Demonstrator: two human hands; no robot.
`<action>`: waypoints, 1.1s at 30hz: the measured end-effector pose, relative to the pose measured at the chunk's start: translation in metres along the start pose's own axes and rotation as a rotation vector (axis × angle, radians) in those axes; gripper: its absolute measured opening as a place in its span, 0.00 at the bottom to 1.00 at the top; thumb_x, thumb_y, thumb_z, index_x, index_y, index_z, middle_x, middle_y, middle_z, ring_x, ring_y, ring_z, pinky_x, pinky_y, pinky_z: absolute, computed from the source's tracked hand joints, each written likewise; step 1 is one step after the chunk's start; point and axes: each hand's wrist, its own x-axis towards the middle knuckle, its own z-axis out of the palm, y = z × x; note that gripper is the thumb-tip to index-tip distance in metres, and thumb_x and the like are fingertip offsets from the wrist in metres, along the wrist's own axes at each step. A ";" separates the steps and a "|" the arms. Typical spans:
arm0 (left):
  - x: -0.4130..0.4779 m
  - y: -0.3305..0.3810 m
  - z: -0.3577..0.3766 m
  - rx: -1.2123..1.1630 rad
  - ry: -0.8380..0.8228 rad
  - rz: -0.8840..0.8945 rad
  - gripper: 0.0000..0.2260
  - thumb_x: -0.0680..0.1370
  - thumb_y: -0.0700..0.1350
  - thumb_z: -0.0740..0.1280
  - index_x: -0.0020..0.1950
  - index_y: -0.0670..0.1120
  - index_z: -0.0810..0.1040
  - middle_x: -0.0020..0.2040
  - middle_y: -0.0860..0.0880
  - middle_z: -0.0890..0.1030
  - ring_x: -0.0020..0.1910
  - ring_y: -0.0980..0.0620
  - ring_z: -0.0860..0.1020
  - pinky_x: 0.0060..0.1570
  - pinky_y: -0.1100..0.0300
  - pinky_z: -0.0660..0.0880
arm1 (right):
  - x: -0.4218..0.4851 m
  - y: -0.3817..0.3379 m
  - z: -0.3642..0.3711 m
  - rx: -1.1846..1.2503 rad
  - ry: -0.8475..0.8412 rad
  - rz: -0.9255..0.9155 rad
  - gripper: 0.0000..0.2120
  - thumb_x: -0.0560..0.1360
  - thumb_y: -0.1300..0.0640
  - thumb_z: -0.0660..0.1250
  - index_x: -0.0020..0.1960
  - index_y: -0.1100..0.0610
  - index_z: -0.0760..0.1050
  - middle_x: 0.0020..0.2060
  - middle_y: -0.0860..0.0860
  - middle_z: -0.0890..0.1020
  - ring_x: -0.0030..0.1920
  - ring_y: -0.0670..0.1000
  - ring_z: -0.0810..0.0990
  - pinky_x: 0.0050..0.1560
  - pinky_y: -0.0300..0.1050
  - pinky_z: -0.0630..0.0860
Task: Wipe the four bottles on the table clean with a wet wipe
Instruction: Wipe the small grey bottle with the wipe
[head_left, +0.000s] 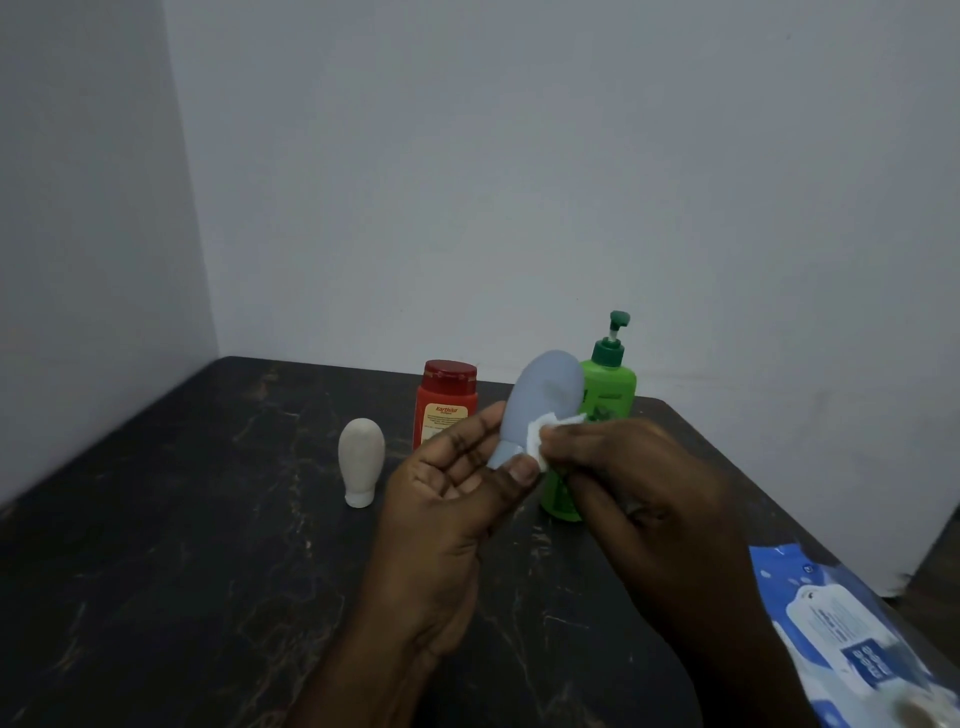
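My left hand (452, 499) holds a blue-grey bottle (540, 400) by its cap end, lifted above the table and tilted to the right. My right hand (634, 483) pinches a small white wet wipe (540, 439) against the bottle's lower side. Behind them stands a green pump bottle (610, 387), partly hidden by the hands. A red bottle (447, 400) with a dark red lid stands upright to the left of it. Further left, a whitish bottle (361, 460) stands on its cap.
The dark marbled table (182, 519) sits in a corner of pale walls. A blue and white pack of wet wipes (852, 634) lies at the table's right front edge. The table's right edge runs diagonally behind the pack.
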 end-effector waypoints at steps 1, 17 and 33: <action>-0.001 -0.001 -0.001 0.036 -0.013 0.011 0.26 0.64 0.36 0.74 0.63 0.41 0.79 0.57 0.43 0.85 0.57 0.45 0.84 0.56 0.53 0.81 | 0.000 0.002 0.002 -0.038 0.047 0.017 0.09 0.77 0.62 0.69 0.56 0.61 0.83 0.53 0.52 0.85 0.55 0.48 0.82 0.58 0.44 0.78; -0.001 -0.006 -0.006 0.382 -0.104 0.160 0.25 0.64 0.31 0.78 0.60 0.45 0.81 0.55 0.49 0.86 0.55 0.50 0.85 0.50 0.60 0.81 | -0.001 0.014 -0.009 0.033 -0.192 0.016 0.11 0.77 0.58 0.67 0.57 0.54 0.84 0.53 0.49 0.82 0.55 0.45 0.80 0.55 0.40 0.77; -0.004 -0.009 -0.005 0.438 -0.173 0.194 0.23 0.67 0.26 0.75 0.58 0.43 0.81 0.54 0.51 0.87 0.53 0.52 0.85 0.49 0.62 0.81 | 0.001 0.011 -0.007 -0.046 -0.130 -0.052 0.12 0.76 0.58 0.67 0.57 0.55 0.84 0.56 0.48 0.84 0.56 0.50 0.79 0.58 0.44 0.75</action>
